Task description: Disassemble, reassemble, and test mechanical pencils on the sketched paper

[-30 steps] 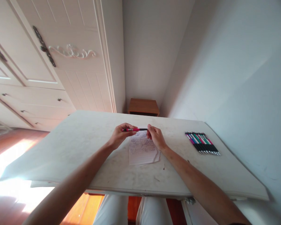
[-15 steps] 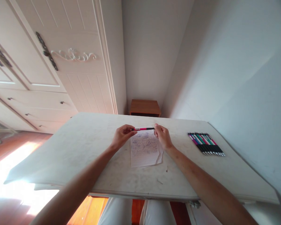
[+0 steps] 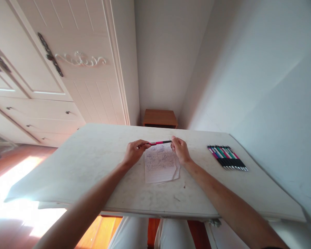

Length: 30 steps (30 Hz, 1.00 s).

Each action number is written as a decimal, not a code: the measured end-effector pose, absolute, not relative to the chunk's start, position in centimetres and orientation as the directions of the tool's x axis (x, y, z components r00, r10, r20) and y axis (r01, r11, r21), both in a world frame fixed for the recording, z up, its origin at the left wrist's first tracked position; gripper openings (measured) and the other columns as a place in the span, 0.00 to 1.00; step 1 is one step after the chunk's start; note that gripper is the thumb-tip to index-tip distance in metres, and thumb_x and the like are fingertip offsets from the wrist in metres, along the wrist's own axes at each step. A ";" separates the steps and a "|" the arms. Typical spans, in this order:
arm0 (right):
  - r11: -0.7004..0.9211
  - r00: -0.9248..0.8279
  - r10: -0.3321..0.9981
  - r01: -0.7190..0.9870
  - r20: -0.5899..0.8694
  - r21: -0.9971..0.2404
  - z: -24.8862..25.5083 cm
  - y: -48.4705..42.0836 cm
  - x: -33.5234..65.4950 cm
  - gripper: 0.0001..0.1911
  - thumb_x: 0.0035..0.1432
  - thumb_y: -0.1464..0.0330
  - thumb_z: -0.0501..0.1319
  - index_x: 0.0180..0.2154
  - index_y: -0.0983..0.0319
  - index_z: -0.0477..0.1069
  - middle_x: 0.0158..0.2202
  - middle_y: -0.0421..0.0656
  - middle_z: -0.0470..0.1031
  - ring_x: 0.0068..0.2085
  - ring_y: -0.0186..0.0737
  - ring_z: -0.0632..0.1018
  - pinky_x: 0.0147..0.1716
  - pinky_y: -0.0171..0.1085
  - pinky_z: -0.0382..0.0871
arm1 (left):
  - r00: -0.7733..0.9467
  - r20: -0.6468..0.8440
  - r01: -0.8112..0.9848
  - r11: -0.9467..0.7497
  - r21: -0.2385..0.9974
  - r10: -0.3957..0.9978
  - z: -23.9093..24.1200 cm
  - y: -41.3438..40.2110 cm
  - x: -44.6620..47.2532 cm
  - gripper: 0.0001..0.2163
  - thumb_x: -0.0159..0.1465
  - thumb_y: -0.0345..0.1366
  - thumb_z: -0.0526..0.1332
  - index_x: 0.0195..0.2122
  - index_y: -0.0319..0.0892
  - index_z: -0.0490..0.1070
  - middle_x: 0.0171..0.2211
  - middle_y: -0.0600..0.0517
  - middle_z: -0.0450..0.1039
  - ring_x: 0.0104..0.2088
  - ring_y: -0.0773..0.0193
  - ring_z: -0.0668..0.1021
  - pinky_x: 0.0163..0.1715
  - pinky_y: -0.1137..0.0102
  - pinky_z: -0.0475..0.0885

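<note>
A pink pen (image 3: pixel 158 142) with a black grip is held level between both hands, just above the top edge of a scribbled sheet. My left hand (image 3: pixel 136 151) pinches its pink end between thumb and fingers. At the other end, my right hand (image 3: pixel 179 148) closes around the black grip side, hiding the tip. Below lie lined paper sheets (image 3: pixel 159 174), the top one covered with blue ink scribbles. To the right, a row of several pens (image 3: pixel 227 157) with coloured barrels and black grips lies side by side on the table.
The white-covered table (image 3: pixel 98 145) reaches from the cabinet side to the wall at right. Small dark bits (image 3: pixel 184 187) lie near its front edge. A white cabinet (image 3: pixel 90 93) stands at the left, and a brown wooden box-like unit (image 3: pixel 160 117) is behind the table.
The pen's left end has dipped slightly, so it now slants a little. Both hands keep hold of it. The view has shifted very slightly.
</note>
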State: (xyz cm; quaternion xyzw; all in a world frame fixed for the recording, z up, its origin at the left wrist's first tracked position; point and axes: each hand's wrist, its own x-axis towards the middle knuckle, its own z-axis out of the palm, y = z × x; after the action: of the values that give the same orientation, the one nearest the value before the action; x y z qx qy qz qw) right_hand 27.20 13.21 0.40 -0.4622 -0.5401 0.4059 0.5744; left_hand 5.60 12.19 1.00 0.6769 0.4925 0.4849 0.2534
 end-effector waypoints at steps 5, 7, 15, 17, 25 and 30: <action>0.268 0.066 0.960 0.059 0.271 -0.962 0.6 12.9 27.2 0.24 0.59 0.53 0.55 0.18 0.59 0.54 0.15 0.35 0.55 0.20 0.31 0.59 0.21 0.34 0.53 | 0.075 0.385 0.395 -0.382 0.835 0.920 1.1 11.7 5.5 0.10 0.59 0.42 0.62 0.29 0.42 0.77 0.22 0.54 0.75 0.23 0.66 0.75 0.28 0.73 0.69; 0.281 0.059 0.956 0.076 0.286 -0.957 0.7 12.7 27.2 0.25 0.60 0.52 0.55 0.18 0.59 0.54 0.16 0.35 0.55 0.20 0.32 0.59 0.22 0.35 0.53 | 0.082 0.357 0.378 -0.361 0.853 0.930 1.2 11.5 5.5 0.10 0.59 0.42 0.61 0.29 0.42 0.77 0.22 0.54 0.75 0.23 0.66 0.75 0.27 0.73 0.69; 0.340 0.019 0.939 0.121 0.344 -0.933 1.0 12.1 27.2 0.24 0.61 0.52 0.53 0.19 0.58 0.53 0.17 0.35 0.55 0.22 0.32 0.60 0.23 0.35 0.54 | 0.108 0.334 0.473 -0.344 0.811 0.936 1.7 10.9 5.4 0.14 0.61 0.44 0.57 0.25 0.41 0.74 0.17 0.55 0.69 0.20 0.68 0.70 0.23 0.74 0.63; 0.351 0.004 0.935 0.140 0.355 -0.926 1.1 12.0 27.2 0.24 0.62 0.53 0.52 0.20 0.58 0.53 0.18 0.35 0.55 0.22 0.32 0.60 0.24 0.34 0.55 | 0.121 0.323 0.469 -0.341 0.814 0.938 1.6 10.8 5.4 0.17 0.62 0.46 0.56 0.23 0.41 0.72 0.16 0.55 0.67 0.19 0.68 0.68 0.22 0.74 0.62; 0.363 -0.067 0.932 0.132 0.357 -0.922 1.1 11.8 26.7 0.25 0.62 0.50 0.51 0.20 0.59 0.56 0.18 0.37 0.58 0.23 0.34 0.63 0.27 0.35 0.58 | 0.020 0.277 0.348 -0.267 0.899 0.961 1.7 10.8 5.8 0.28 0.65 0.53 0.49 0.14 0.41 0.61 0.12 0.55 0.62 0.17 0.69 0.66 0.23 0.73 0.61; 0.335 0.037 0.940 0.088 0.339 -0.938 1.0 12.1 26.8 0.26 0.61 0.50 0.53 0.19 0.59 0.56 0.17 0.36 0.56 0.22 0.33 0.61 0.25 0.35 0.56 | 0.094 0.226 0.318 -0.244 0.916 0.970 0.9 11.1 6.0 0.27 0.64 0.56 0.49 0.17 0.41 0.64 0.12 0.55 0.62 0.17 0.69 0.66 0.21 0.73 0.61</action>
State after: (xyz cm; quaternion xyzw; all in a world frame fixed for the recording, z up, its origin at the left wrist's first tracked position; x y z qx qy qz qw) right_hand 26.79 12.13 1.01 -0.4395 -0.5849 0.3733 0.5703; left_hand 6.05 11.14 0.93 0.6460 0.4983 0.4527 0.3598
